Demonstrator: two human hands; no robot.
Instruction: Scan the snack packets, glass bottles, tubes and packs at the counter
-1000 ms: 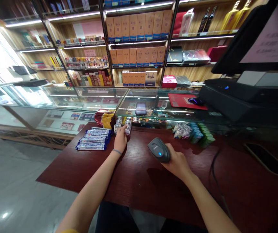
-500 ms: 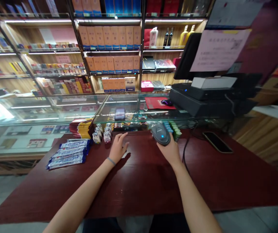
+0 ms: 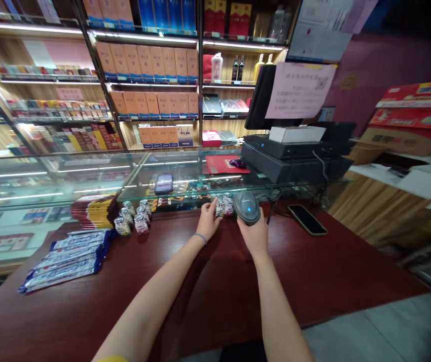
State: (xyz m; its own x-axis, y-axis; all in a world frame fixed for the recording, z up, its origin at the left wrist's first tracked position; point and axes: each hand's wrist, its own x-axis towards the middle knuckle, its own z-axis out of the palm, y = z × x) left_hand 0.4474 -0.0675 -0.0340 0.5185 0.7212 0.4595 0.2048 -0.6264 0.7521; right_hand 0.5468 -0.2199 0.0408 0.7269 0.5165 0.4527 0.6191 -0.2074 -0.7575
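My right hand [image 3: 253, 234] is wrapped round a dark grey barcode scanner [image 3: 247, 207] with a blue light on top, held above the far side of the counter. To its left, my left hand [image 3: 208, 222] reaches to a small group of little jars [image 3: 224, 205] with silvery lids. Its thumb and forefinger are apart beside the nearest jar; whether they touch it is unclear. More such jars [image 3: 141, 223] stand in a cluster further left. Blue-and-white long packets [image 3: 68, 256] lie fanned out near a stack of red and yellow packets [image 3: 97, 211].
On the red-brown counter [image 3: 215, 296], a phone [image 3: 308, 219] lies at the right. Behind runs a glass display case [image 3: 178, 168], with a mouse [image 3: 237, 163] on a red mat and a monitor [image 3: 262, 95] on a dark base. Red cartons [image 3: 413, 118] are stacked far right.
My left hand has moved right, from free counter space to the jars beside the scanner. My right hand still holds the scanner. The whole view has turned to the right.
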